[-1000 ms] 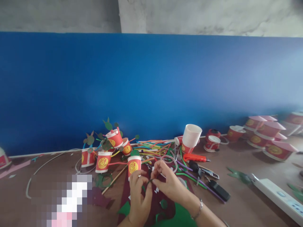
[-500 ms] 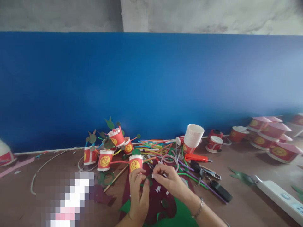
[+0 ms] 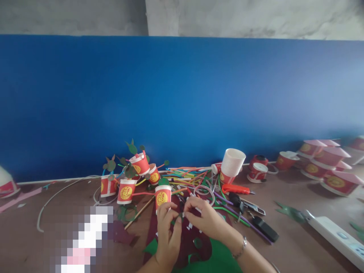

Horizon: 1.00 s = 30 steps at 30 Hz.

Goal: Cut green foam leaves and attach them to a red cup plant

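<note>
My left hand [image 3: 168, 233] is curled in a pinch on a small dark green paper piece [image 3: 179, 216], which the fingers partly hide. Close beside it, my right hand [image 3: 205, 219], with a bracelet on the wrist, has thumb and forefinger pressed together at a tiny white scrap [image 3: 183, 214]. Just behind my left hand stands a red paper cup [image 3: 163, 196] with a yellow emblem and a green paper disc at its rim. Below the hands lie a maroon sheet [image 3: 186, 246] with white scraps on it and green paper [image 3: 218, 258].
Left are red cups [image 3: 126, 192] joined with straws and green shapes. Behind lie coloured straws [image 3: 187, 174], a white cup stack [image 3: 233, 165] and a red-orange cutter [image 3: 236, 189]. Right are keys [image 3: 241, 206], scissors [image 3: 292, 212], a power strip [image 3: 338, 235] and pink-topped cups [image 3: 339, 182].
My right fingertips have closed together more tightly, and both hands have shifted only slightly. The cups and tools stay where they were.
</note>
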Available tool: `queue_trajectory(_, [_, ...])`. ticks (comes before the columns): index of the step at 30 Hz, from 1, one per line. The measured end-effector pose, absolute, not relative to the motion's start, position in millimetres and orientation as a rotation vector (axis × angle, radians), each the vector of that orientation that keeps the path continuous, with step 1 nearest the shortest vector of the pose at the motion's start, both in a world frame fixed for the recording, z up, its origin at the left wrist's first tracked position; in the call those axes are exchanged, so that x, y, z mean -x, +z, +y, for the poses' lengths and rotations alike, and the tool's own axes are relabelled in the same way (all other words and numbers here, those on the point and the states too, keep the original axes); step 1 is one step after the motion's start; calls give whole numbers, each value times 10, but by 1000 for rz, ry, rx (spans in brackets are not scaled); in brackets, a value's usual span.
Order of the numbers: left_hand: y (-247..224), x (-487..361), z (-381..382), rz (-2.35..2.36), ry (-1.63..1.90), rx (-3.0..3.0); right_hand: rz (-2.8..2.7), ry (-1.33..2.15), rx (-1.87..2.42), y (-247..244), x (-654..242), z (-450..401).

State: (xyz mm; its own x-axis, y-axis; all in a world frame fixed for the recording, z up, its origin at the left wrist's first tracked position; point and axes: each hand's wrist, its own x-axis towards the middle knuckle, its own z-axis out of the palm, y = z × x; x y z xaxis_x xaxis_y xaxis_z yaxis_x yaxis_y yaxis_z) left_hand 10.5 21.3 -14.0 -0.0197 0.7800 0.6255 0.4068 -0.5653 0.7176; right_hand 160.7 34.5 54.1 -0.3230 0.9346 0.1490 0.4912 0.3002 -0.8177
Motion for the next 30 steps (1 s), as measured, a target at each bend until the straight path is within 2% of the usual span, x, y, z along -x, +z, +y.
queue_trajectory(20, [-136, -104, 192, 1163, 1534, -1963, -1964, 907, 1253, 547, -1626, 349])
queue_trajectory(30, [-107, -101, 179, 1167, 1516, -1970, -1893, 1152, 1347, 586, -1658, 348])
